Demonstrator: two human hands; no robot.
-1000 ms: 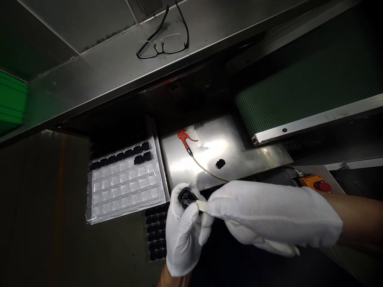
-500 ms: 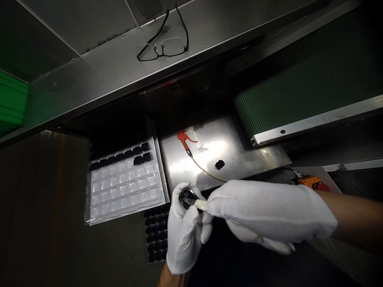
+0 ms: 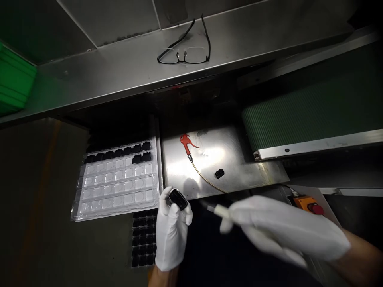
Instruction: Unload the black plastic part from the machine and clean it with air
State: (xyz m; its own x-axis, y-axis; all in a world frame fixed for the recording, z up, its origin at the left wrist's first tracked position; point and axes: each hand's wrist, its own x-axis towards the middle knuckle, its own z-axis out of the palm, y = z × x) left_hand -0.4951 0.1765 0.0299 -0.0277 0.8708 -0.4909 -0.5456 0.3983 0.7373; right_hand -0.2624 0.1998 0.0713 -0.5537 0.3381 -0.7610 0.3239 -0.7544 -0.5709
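Observation:
In a white glove, my left hand (image 3: 172,235) grips a small black plastic part (image 3: 177,199) with a rounded rim, its open side facing up. My right hand (image 3: 269,223), gloved too, pinches the pale handle of a thin-bladed hand tool (image 3: 222,212); its tip is smeared by motion, so I cannot tell its exact kind. The tool points toward the black part but stays apart from it. Another small black piece (image 3: 219,173) lies on the metal table (image 3: 179,175), near a red air blow gun (image 3: 185,144) with a yellowish hose.
Left of the table sits a clear plastic tray (image 3: 116,185), its upper rows filled with black parts. A lower tray of black parts (image 3: 144,239) is beneath it. Eyeglasses (image 3: 184,56) rest on the metal ledge. A green conveyor belt (image 3: 314,107) and a red stop button (image 3: 315,209) are at right.
My right hand has drawn the tool out of the black part and away to the right. My left hand, still holding the part, has shifted slightly left. The view has tilted a little.

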